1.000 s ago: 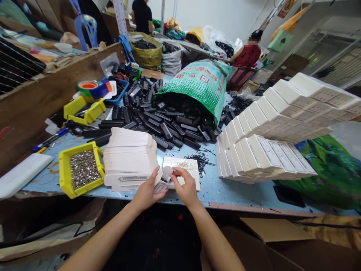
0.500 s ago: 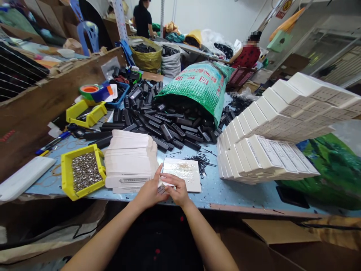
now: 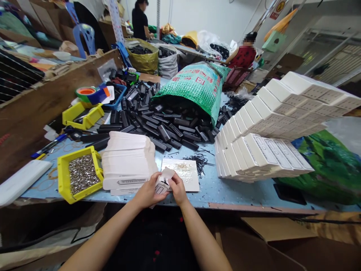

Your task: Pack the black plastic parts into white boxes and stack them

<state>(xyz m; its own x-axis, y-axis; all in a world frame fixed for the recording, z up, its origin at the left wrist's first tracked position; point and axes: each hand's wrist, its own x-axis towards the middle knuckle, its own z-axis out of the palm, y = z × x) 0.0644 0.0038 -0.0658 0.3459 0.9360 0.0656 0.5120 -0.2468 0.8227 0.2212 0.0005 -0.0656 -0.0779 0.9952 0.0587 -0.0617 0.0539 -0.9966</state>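
My left hand (image 3: 148,192) and my right hand (image 3: 178,190) meet at the table's front edge, both closed on a small white carton (image 3: 164,182) with one flap raised. Just left of them lies a stack of flat white carton blanks (image 3: 128,159). Behind my hands sits a white tile (image 3: 184,170) with tiny bits scattered on it. Black plastic parts (image 3: 158,118) spill in a heap from a green woven sack (image 3: 197,86).
A yellow bin of small metal screws (image 3: 80,174) stands at the left. Stacked finished white boxes (image 3: 270,128) fill the right side. Loose black pins (image 3: 201,159), a yellow tray (image 3: 83,114) and tape rolls (image 3: 87,92) lie about. Other people work at the back.
My hands have drawn a little closer to the table edge, and the carton's flap, pressed down half a second ago, now stands up again.
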